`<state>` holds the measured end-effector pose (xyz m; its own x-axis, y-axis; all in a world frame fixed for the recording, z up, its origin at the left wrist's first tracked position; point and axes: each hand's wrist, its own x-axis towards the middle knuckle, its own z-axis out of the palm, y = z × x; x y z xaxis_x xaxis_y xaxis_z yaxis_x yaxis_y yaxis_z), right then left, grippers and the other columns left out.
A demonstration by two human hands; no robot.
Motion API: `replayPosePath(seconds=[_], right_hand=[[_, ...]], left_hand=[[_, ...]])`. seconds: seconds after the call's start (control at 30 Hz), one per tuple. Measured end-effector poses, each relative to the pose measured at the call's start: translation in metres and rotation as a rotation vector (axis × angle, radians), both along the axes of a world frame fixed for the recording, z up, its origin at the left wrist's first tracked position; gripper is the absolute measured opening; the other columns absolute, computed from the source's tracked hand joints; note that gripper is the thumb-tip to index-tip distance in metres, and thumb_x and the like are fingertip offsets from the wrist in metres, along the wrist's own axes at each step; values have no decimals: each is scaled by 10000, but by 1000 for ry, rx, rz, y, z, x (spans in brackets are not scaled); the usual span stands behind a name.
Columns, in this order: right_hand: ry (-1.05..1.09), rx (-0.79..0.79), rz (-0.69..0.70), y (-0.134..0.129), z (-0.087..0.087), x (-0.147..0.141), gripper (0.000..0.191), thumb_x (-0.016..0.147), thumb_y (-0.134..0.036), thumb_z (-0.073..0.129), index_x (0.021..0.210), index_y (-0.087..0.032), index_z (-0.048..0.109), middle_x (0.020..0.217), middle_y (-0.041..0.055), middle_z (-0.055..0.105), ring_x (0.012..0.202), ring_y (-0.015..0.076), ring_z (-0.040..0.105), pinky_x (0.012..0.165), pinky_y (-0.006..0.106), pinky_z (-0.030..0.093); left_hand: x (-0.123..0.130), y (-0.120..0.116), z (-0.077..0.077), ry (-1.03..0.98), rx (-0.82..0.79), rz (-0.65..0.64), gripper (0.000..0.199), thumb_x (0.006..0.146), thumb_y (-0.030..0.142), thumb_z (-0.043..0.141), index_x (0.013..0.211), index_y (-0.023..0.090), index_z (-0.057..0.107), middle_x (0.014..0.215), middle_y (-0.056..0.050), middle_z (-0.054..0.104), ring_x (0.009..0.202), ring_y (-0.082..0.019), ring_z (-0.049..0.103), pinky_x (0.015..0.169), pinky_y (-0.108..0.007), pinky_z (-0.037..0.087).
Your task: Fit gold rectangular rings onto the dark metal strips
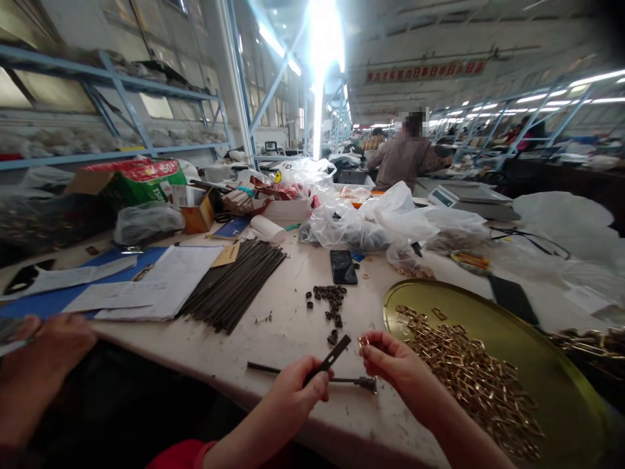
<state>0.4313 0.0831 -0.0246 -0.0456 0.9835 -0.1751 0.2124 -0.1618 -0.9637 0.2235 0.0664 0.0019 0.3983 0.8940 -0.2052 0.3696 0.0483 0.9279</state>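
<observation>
My left hand [297, 391] grips a flat dark metal strip [332, 358] above the white workbench [288, 345]. A thin dark rod with a metal fitting [366, 384] runs beneath those fingers, and I cannot tell if it is held. My right hand [390, 361] pinches a small brass buckle [364, 341] between finger and thumb. Beside that hand, a round brass tray [420, 299] bears a heap of brass rectangular buckles [469, 378]. Small dark pieces [333, 306] lie scattered on the bench ahead of my hands.
A co-worker's hand [43, 358] rests at the bench's near left. A bundle of dark strips [229, 280], papers [161, 280], a phone [343, 267] and plastic bags [346, 225] lie on the bench. A co-worker [405, 156] stands beyond, near a scale [469, 198].
</observation>
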Motion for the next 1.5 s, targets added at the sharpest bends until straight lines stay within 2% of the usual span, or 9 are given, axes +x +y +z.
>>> replayPosePath(seconds=[0.1,0.17,0.27,0.43,0.77,1.0,1.27,1.37,1.5], right_hand=[[526,-127,-54,-21,-1,-39,357,639,-412,710,882,-188,575,701,-22,603,565,97,534,582,247,444],[622,-151,-55,-27,-5,-57,391,588,-422,753,845,-176,592,617,-26,601,514,93,514,530,237,421],[634,-121,-73,-31,-14,-70,378,589,-431,755,819,-173,602,533,-43,577,483,97,510,507,239,411],[548,-49,-87,-34,-20,-72,360,634,-465,708,826,-177,611,547,-36,582,493,114,526,506,252,418],[264,16,-36,-38,-22,-72,325,750,-445,590,929,-174,601,567,-24,582,534,135,547,547,265,426],[161,61,22,-39,-21,-72,367,787,-424,530,1043,-170,594,620,3,601,576,156,561,572,286,439],[268,115,-67,-43,-18,-67,288,714,-429,643,904,-214,655,603,-13,592,579,144,535,572,268,431],[390,33,-154,-42,-16,-66,310,668,-436,691,878,-213,644,550,-36,576,540,126,534,560,255,434],[669,-163,-324,-44,-6,-67,404,532,-399,797,855,-213,642,594,-49,589,539,103,558,556,236,478]], left_hand=[[6,7,-2,-113,-11,39,263,783,387,474,824,136,541,709,-8,557,659,-135,494,617,-232,381],[7,9,-4,-159,-28,48,264,776,387,497,827,130,532,713,-15,573,673,-143,522,632,-238,399],[5,8,-2,-113,-30,55,195,769,335,508,752,141,514,655,4,566,631,-130,520,609,-227,396],[3,8,5,35,-19,55,129,756,265,489,687,156,503,604,32,544,590,-108,476,572,-204,365],[0,9,1,216,65,33,188,758,270,463,607,158,476,559,39,475,554,-102,431,518,-205,305],[0,6,0,195,102,46,182,769,267,450,632,157,497,555,37,501,541,-99,420,513,-199,305],[-2,5,7,167,23,2,202,767,309,459,636,156,479,577,39,471,560,-103,421,519,-209,303],[-10,4,13,107,35,-58,297,834,387,381,709,152,512,643,18,521,612,-115,468,566,-210,339],[-20,-2,18,247,112,-70,312,867,356,342,711,161,531,657,13,534,638,-123,481,590,-210,328]])
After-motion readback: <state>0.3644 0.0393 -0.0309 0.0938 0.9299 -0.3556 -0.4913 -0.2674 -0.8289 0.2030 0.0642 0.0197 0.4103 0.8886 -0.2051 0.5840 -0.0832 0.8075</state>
